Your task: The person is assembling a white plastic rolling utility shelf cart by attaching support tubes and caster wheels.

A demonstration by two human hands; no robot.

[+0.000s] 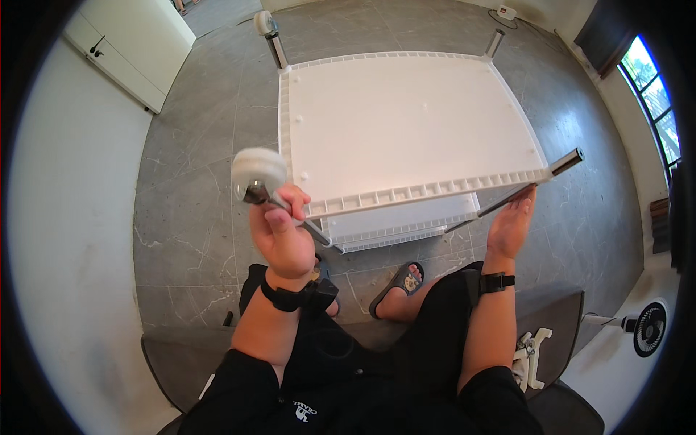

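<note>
Head view: a person's left hand (283,243) grasps the near-left leg (274,200) just below its caster (259,168); the right hand (510,226) lies flat, fingers straight, against the near-right corner (544,175) of a white rack (406,130). Legs pointing up, the rack stands on the floor (196,181), long axis left to right; a second caster (263,23) tops the far-left leg (277,52).

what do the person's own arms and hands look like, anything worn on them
The left hand and right hand wear no gloves. Each wrist has a black strap with a boxy black device. Black sleeves leave the forearms bare.
</note>
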